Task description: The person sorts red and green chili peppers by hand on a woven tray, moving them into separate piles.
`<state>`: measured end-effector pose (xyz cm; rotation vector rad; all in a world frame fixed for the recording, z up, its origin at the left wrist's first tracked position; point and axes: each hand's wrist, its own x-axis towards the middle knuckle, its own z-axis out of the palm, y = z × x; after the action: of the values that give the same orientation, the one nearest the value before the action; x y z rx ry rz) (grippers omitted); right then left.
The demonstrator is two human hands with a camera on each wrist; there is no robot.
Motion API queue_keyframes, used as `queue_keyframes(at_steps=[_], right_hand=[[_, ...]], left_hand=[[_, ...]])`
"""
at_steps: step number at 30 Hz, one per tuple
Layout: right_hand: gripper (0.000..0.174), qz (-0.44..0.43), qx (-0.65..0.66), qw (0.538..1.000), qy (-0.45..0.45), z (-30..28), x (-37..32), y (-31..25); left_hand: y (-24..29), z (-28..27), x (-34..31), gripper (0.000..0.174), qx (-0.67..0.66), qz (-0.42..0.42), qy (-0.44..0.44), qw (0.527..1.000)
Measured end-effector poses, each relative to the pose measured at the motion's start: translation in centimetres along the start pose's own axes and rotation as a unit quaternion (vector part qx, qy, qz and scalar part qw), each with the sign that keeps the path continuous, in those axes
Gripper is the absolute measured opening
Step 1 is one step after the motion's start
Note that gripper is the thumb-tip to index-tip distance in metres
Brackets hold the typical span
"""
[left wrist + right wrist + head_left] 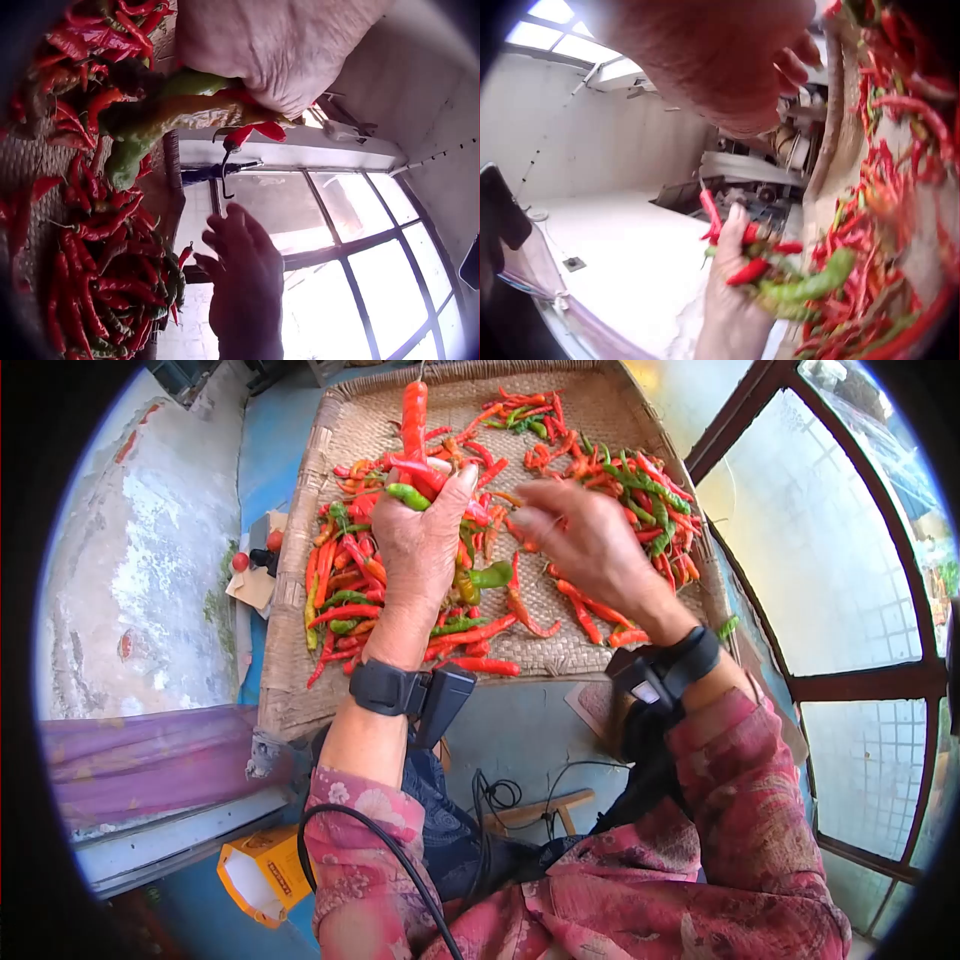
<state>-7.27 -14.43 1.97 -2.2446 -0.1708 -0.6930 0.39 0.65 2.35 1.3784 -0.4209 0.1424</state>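
Note:
The left hand (420, 545) grips a bunch of peppers above the woven tray (560, 655); a long red pepper (414, 425) stands up from it, and a green pepper tip (408, 496) shows by the thumb. A green pepper (490, 575) hangs below that hand. In the right wrist view the same hand (735, 300) has its thumb over red and green peppers (817, 285). To its right, the right hand (590, 540) is blurred over the tray, fingers loosely bent apart, with nothing seen in them. The left wrist view shows that hand (244, 277) apart from the bunch.
Red and green peppers (650, 500) lie heaped at the tray's right side, more at its left. Framed windows (810, 540) stand at the right, a pale wall (150, 550) at the left. An orange box (265, 875) and black cables (495, 795) are below.

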Motion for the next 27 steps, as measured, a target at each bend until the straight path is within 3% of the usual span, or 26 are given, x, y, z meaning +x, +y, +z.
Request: queue_keyframes(at_steps=[1,3,4,5,8,9,11,12,13,14,15,17,21,24,27], right_hand=[[0.025,-0.001,0.075,0.997,-0.006,1.2,-0.6,-0.7],[0.031,0.076,0.054,0.981,-0.168,1.0,-1.0,-1.8],[0.032,0.068,0.069,0.98,-0.173,1.6,-1.4,-1.3],[0.032,0.072,0.071,0.979,-0.175,1.6,-1.5,-1.0],[0.024,-0.122,-0.127,0.983,-0.051,0.6,-1.5,-0.8],[0.023,-0.116,-0.164,0.979,-0.039,-0.4,-1.4,-1.3],[0.026,-0.142,-0.116,0.982,-0.044,-2.6,-1.1,-3.3],[0.025,-0.08,0.064,0.979,-0.174,-4.2,-1.0,-5.6],[0.026,-0.009,0.241,0.926,-0.29,-5.8,-1.0,-8.1],[0.027,-0.077,0.414,0.823,-0.381,-6.7,-0.9,-9.5],[0.024,-0.281,0.592,0.697,-0.292,-3.1,-1.8,-10.9],[0.024,-0.241,0.592,0.716,-0.28,-3.2,-2.8,-11.7],[0.022,-0.167,0.557,0.766,-0.274,-1.6,-3.2,-12.9],[0.021,-0.148,0.514,0.803,-0.263,-1.1,-2.2,-12.9],[0.019,-0.164,0.514,0.809,-0.233,-4.8,-4.3,-14.2]], left_hand=[[0.0,0.4,-0.3,0.017,-0.03,-0.007,-0.004,1.0],[-0.1,1.0,-1.0,0.017,-0.028,-0.039,-0.016,0.999],[-0.2,1.1,-1.3,0.016,0.017,-0.026,-0.033,0.999],[-0.3,1.2,-1.3,0.016,0.062,-0.011,-0.051,0.997],[0.4,0.7,-0.5,0.017,0.02,-0.014,-0.028,0.999],[0.6,0.4,-0.1,0.016,-0.001,-0.026,-0.019,0.999],[0.4,-0.3,0.7,0.015,-0.003,-0.003,0.045,0.999],[0.1,-0.7,1.2,0.016,-0.032,-0.014,0.05,0.998],[-0.2,-0.7,1.3,0.016,-0.061,-0.027,0.054,0.996],[0.0,-0.3,1.2,0.018,-0.067,-0.041,0.07,0.994],[-0.6,-0.8,1.5,0.018,-0.044,-0.049,0.041,0.997],[0.0,0.2,1.0,0.02,-0.107,-0.049,0.0,0.993],[0.4,0.6,0.4,0.02,-0.07,-0.1,-0.005,0.993],[0.2,1.2,0.5,0.02,-0.084,-0.055,-0.029,0.995],[0.6,1.5,0.5,0.021,-0.034,0.01,-0.054,0.998]])
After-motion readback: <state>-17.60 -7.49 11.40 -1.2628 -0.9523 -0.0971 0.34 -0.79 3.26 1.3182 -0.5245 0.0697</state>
